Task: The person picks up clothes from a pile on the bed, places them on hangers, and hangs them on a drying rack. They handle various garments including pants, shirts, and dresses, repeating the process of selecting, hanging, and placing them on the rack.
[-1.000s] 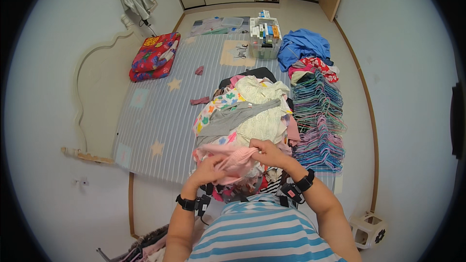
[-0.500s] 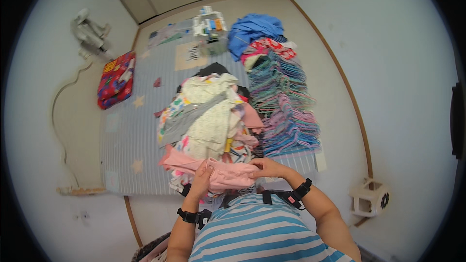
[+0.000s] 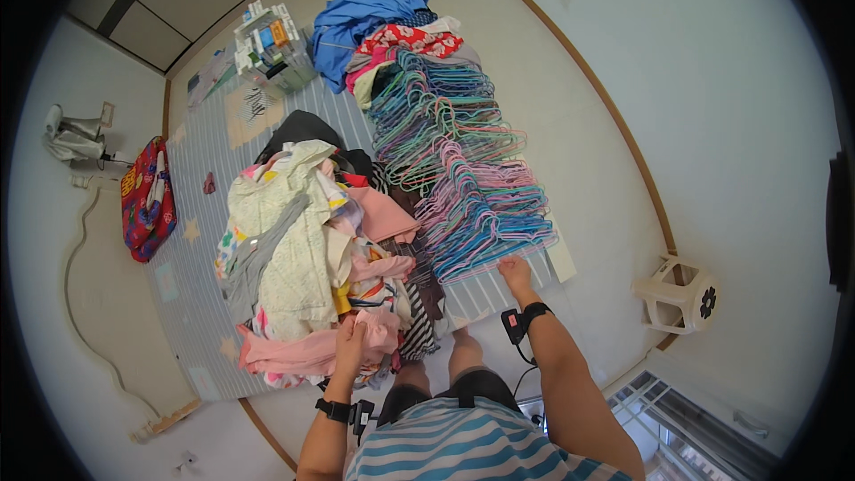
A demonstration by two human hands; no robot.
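My left hand grips a pink garment lying across the near edge of a heap of clothes. Part of that garment bunches up to the right of my fingers. Over to the right, my right hand is at the near edge of a long stack of plastic clothes hangers, coloured blue, pink and green. Its fingers are curled together close to the bottom bar of the nearest hanger. Whether they hold that bar is too small to make out.
The clothes and hangers lie on a striped bed mat. Behind the hangers are a blue cloth and a red floral garment. A clear box of packages stands at the far side, a folded red blanket at left, a plastic stool at right.
My right hand has let go of the pink garment and moved right to the hangers. The left hand keeps the garment, now lower on the heap. The view has turned toward the right.
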